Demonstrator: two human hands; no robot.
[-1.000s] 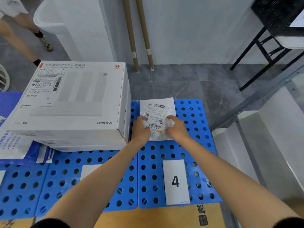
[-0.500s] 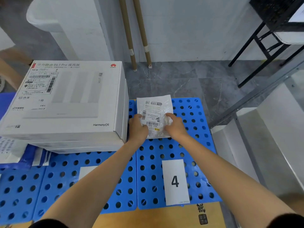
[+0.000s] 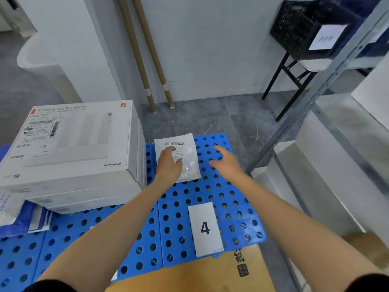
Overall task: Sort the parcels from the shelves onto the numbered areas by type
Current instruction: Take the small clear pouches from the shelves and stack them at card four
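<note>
Left hand point(image 3: 169, 165) covers the lower left of the parcel point(image 3: 190, 159) label; the remaining print is too small to read. Upper right: black crate point(image 3: 303, 28) blurred, its white tag point(image 3: 326, 37) illegible. Lower left: blue bags point(image 3: 23, 227) cut by the frame edge, partly under the white boxes point(image 3: 73, 140).

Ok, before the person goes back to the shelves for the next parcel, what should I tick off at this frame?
1. Clear bag parcel lies flat on the blue pad: ok.
2. That pad carries the number 4 sign: ok.
3. Right hand off the parcel and open: ok.
4. Left hand off the parcel: not ok, it rests on the label.
5. Parcel apart from the white box stack: ok.
6. Parcel type belongs in area 4: cannot tell.
</note>
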